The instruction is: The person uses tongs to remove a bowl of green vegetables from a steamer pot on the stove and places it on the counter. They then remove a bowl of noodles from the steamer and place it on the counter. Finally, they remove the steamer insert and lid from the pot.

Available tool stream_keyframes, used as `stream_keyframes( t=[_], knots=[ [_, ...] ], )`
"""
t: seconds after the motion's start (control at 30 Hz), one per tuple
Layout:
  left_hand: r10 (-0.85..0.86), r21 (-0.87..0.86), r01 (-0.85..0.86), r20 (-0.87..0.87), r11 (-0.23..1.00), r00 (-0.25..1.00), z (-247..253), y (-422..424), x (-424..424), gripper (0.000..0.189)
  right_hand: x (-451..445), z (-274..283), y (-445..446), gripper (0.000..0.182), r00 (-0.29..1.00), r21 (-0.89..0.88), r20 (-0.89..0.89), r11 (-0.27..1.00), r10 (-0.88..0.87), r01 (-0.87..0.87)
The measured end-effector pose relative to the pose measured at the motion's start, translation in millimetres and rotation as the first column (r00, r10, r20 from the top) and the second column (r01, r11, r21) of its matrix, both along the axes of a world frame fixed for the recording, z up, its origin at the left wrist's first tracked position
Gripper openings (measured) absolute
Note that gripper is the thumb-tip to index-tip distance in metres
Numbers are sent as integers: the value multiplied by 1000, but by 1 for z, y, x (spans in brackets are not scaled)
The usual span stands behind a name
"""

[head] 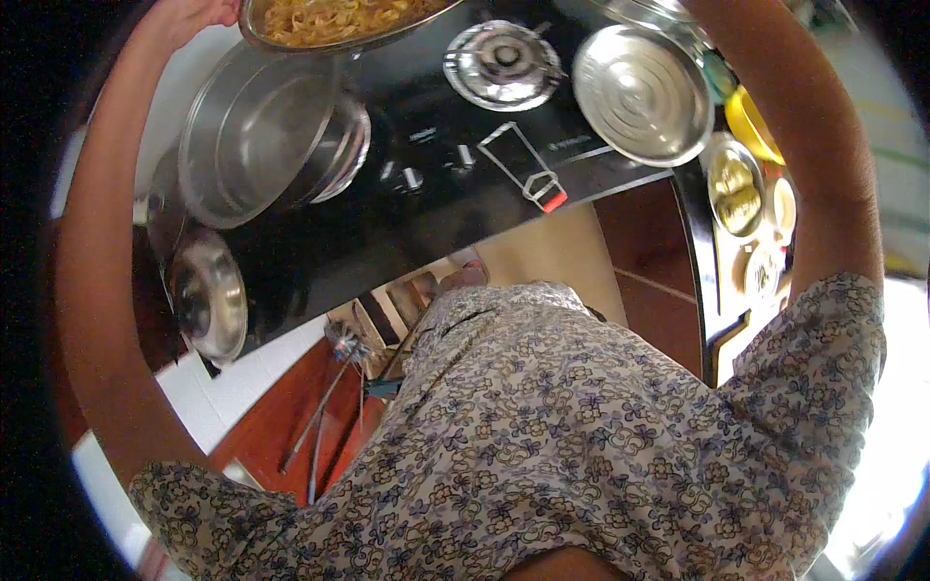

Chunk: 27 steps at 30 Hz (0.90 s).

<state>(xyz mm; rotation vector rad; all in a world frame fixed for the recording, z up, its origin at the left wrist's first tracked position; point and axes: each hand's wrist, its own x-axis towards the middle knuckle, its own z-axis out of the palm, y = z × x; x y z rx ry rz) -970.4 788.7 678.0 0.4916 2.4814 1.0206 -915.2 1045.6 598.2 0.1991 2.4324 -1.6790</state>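
My left hand (196, 16) is at the top left, its fingers on the rim of a metal pan (341, 48) that holds cooked food with onion-like strips (327, 22). The pan is cut off by the top edge of the view. My right forearm reaches up past the top right edge, and the right hand is out of view. Below the pan stands a large, deep metal pot (254, 138) on the left of the black stove (407, 240). A bare burner (506, 58) lies to the right of the pan.
A round metal lid or plate (643, 94) lies right of the burner. Metal tongs with a red tip (554, 202) rest at the stove's front. A shiny metal lid (211, 298) sits at the left corner. A yellow bowl (752, 127) and an oval dish (735, 189) stand at right.
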Motion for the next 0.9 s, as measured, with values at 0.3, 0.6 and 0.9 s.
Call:
stream_keyframes(
  t=[0.3,0.6,0.9],
  knots=[
    [-405,10,412,216,911,889,-118,262,100,9,230,-115,226,15,964,267,-264,962,16,57],
    [-585,-92,663,392,743,710,-326,357,177,14,376,-267,251,22,740,34,324,788,-590,614],
    [-479,40,574,599,818,642,-455,334,216,10,410,-369,220,28,600,-6,478,681,-641,732]
  ],
)
